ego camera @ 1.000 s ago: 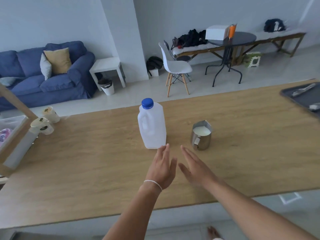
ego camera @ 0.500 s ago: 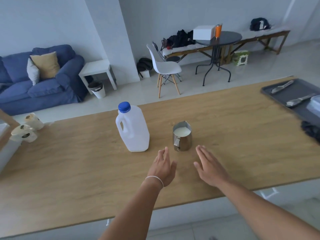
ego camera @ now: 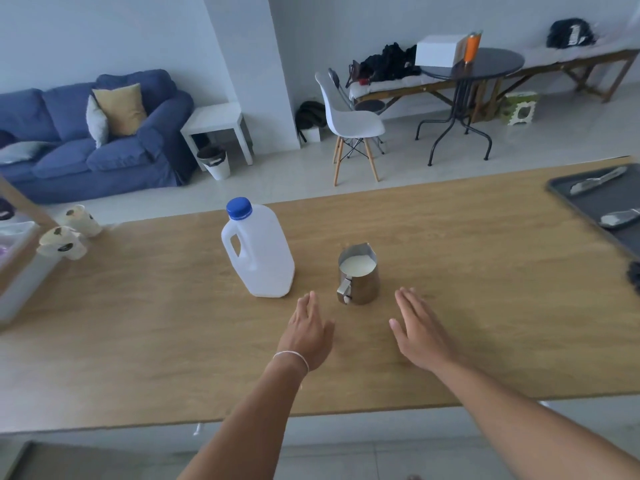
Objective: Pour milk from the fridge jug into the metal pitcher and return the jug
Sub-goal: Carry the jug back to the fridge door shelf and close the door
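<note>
Beyond our fingertips, we are looking at the wooden counter point(ego camera: 138, 323), kept bare for pouring. We are keeping the capped jug point(ego camera: 258, 251) upright just past our left hand point(ego camera: 308, 332); its contents are hard to judge. The metal pitcher point(ego camera: 358, 275) is holding milk between both hands. Our right hand point(ego camera: 420, 332) and left are lying flat, fingers extended, gripping nothing.

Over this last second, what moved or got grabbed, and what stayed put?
The hands spread apart: the right hand slid right, past the metal pitcher; the left hand barely shifted. Nothing was grasped. The capped milk jug and milk-filled pitcher stayed put.
</note>
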`<state>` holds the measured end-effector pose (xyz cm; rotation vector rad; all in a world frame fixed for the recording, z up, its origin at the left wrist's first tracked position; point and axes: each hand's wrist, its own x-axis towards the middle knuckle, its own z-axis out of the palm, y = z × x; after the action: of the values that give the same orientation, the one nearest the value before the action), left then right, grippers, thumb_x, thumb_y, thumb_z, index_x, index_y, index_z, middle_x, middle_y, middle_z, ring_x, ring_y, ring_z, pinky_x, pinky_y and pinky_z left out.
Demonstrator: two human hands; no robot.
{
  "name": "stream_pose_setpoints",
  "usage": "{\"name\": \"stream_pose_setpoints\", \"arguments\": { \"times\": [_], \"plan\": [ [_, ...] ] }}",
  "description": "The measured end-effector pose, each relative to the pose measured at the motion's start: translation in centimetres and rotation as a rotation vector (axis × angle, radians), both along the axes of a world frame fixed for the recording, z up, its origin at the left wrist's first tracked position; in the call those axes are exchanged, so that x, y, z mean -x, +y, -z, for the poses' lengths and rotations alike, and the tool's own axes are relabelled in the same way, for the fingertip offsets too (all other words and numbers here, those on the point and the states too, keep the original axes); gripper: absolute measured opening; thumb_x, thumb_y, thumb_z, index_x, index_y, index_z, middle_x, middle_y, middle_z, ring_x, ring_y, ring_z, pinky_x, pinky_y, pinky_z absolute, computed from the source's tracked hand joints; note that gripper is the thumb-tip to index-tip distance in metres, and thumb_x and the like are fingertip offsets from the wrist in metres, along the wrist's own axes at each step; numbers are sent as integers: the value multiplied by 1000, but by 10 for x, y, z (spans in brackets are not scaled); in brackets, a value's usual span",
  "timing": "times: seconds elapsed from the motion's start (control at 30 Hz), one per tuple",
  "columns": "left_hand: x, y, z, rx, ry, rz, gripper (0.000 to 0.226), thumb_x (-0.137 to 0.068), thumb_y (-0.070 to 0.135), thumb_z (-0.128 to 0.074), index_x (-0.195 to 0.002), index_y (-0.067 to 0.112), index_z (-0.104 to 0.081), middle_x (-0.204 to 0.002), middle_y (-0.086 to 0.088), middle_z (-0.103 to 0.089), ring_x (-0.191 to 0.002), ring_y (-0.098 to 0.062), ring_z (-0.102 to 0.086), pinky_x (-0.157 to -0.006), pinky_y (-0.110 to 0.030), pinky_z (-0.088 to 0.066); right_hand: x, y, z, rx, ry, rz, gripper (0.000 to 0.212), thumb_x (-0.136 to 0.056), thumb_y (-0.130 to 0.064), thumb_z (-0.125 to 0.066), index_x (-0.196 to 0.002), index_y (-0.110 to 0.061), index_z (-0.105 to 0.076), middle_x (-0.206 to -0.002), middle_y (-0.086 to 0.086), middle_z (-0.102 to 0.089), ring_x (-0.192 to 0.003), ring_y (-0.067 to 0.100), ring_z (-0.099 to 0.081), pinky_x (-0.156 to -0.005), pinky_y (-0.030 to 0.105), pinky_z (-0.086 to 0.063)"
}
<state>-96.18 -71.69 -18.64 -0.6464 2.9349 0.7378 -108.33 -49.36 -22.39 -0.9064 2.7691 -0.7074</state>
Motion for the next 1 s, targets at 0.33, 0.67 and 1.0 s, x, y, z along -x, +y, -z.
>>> {"name": "stream_pose_setpoints", "arguments": {
  "times": [0.33,0.67,1.0],
  "plan": [
    [-11,-70,-47,46,280,-315,72,-100,34,-49,-157,6,-16,-158,-12,-26,-136,-37,-41,-104,-46,-46,37,-103,-96,268,301,-178,58,-104,-29,-47,-152,2,-38,-160,17,-39,-152,30,-30,-124,40,-26],
    [9,-104,-77,-41,403,-344,88,-95,42,-58,-159,9,-8,-164,-9,-21,-148,-22,-24,-116,-29,-25,18,-232,-129,370,-162,-243,80,-101,-57,-43,-162,-13,-15,-170,4,-17,-155,18,-17,-119,31,-16],
    [38,-133,-76,-181,483,-354,80,-72,56,-70,-139,22,-44,-126,-1,-58,-114,-17,-53,-85,-30,-49,13,-272,-123,642,-451,-171,58,-92,-52,-58,-145,-32,-44,-145,-9,-54,-133,7,-50,-111,36,-40]
  ]
}}
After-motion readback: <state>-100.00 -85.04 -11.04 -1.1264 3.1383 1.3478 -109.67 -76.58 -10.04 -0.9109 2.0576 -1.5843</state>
